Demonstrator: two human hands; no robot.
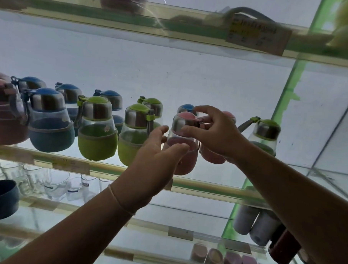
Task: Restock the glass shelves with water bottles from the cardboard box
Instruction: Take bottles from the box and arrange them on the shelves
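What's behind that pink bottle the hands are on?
Behind the pink bottle, a blue-capped bottle shows only its top, and another pink bottle stands behind to the right. The right hand and left hand cover the rest.

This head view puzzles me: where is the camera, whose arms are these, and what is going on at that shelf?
No machine here. The camera sits on a person's head, looking up at glass shelves, so the arms are that person's own. The middle glass shelf carries rows of small bottles with blue, green and pink caps. Both hands are at the front pink bottle: the left hand cups its lower body with relaxed fingers, and the right hand has its fingers around the cap area. Whether that grip is tight is unclear. Glass cups stand on the shelf below.
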